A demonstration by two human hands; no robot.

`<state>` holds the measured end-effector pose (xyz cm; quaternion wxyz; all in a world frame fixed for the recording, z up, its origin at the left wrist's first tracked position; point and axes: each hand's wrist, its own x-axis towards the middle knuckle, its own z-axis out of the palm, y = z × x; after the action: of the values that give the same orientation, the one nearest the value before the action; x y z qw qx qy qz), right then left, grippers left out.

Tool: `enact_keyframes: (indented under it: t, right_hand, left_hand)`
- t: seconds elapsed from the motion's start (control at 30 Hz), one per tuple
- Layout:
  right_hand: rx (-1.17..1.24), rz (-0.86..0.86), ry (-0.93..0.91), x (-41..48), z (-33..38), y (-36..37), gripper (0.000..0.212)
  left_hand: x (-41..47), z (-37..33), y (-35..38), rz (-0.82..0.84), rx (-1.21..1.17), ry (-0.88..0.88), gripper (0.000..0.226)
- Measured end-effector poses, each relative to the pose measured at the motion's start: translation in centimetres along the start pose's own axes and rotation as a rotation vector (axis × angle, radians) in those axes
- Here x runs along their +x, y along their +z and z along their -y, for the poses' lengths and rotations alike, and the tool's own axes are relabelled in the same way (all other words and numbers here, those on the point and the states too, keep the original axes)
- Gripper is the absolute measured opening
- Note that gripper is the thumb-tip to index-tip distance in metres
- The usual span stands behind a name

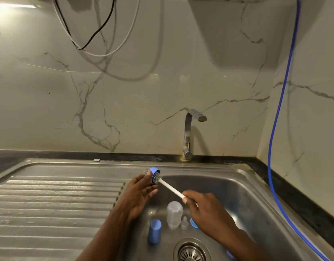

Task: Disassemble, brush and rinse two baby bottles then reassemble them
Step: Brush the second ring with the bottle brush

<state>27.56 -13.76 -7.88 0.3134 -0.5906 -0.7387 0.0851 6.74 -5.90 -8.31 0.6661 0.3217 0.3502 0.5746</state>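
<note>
The round blue ring (154,173) from a bottle was up in the air over the back left corner of the sink (247,194). The left hand (139,194) pinched it by the rim with its fingertips. The grey bristly head of the brush (171,189) was poked through the ring. The right hand (205,211) had its fingers curled round the brush's thin white stick. Down in the shiny metal sink lay a clear plastic bottle (174,213) on its side, with a tall blue cap (154,230) standing just beside it and a small clear teat (184,222) on its other side. A round drain (191,251) with holes sat near them. A bent metal tap (188,132) stood behind, by a smooth marble wall (143,91). A ridged draining board (58,200) was on the left, and a blue hose (279,117) hung on the right.
</note>
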Motion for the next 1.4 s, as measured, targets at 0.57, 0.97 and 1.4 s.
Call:
enact_keyframes:
  t: [0.57, 0.97, 1.4]
  right_hand:
    - [-0.108, 0.118, 0.034, -0.2, 0.1, -0.9, 0.023]
    - [0.865, 0.590, 0.384, -1.3, 3.7, -3.0, 0.031]
    - [-0.007, 0.179, 0.035, -0.7, 2.4, -0.8, 0.022]
  left_hand:
    - [0.2, -0.4, -0.4, 0.029, 0.017, -0.111, 0.051]
    - [-0.6, -1.0, 0.0, 0.278, -0.316, -0.170, 0.078]
    - [0.2, -0.4, -0.4, 0.007, -0.033, -0.079, 0.042]
